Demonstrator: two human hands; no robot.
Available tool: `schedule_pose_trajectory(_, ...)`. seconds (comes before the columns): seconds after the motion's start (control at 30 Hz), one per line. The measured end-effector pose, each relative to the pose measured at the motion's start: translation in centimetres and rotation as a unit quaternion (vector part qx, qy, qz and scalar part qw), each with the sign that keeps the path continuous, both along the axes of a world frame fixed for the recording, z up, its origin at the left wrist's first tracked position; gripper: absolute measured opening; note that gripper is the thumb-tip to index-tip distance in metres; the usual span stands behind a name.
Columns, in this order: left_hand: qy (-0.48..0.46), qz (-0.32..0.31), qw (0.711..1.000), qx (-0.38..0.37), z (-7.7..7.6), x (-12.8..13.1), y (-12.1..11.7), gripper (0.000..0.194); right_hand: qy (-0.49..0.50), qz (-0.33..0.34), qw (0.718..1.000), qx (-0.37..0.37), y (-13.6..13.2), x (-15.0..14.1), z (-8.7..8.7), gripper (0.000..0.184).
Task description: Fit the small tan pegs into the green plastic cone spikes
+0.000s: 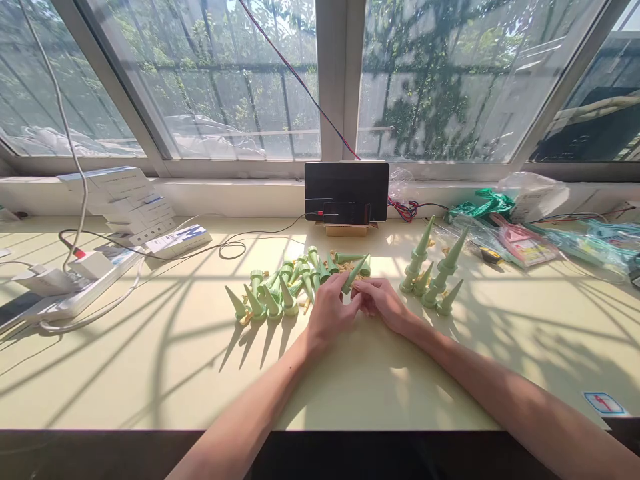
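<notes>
My left hand (331,308) and my right hand (384,302) meet at the middle of the pale yellow table (150,360). The left hand's fingers are closed round a green plastic cone spike (354,273) that points up and to the right. The right hand's fingers are pinched together against the spike's lower end; what they hold is too small to make out. A loose pile of green cone spikes (285,283) lies just left of my hands. Several stacked spikes (434,270) stand upright to the right.
A dark tablet on a stand with a phone (347,195) sits at the window sill behind the pile. A white power strip with cables (75,283) lies at the left, papers (130,200) behind it. Plastic bags and packets (520,230) crowd the right.
</notes>
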State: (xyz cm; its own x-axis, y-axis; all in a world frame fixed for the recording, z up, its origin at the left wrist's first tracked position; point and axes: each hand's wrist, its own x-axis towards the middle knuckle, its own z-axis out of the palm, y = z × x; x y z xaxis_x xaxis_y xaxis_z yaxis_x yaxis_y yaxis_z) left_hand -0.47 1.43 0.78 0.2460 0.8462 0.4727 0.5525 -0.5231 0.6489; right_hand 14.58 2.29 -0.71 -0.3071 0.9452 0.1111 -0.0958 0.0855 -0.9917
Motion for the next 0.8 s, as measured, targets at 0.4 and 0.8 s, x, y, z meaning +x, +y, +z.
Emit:
schedule_pose_trajectory(0.4,0.004,-0.001,1.000,0.011,-0.36,-0.14,0.10,0.012,-0.101,-0.060,0.990,0.083,0.04,-0.15,-0.26,0.040)
schedule_pose_trajectory(0.8,0.012,0.006,1.000,0.024,-0.32,-0.08,0.09,0.004,-0.034,-0.021,0.999,-0.004,0.04,-0.18,-0.18,0.039)
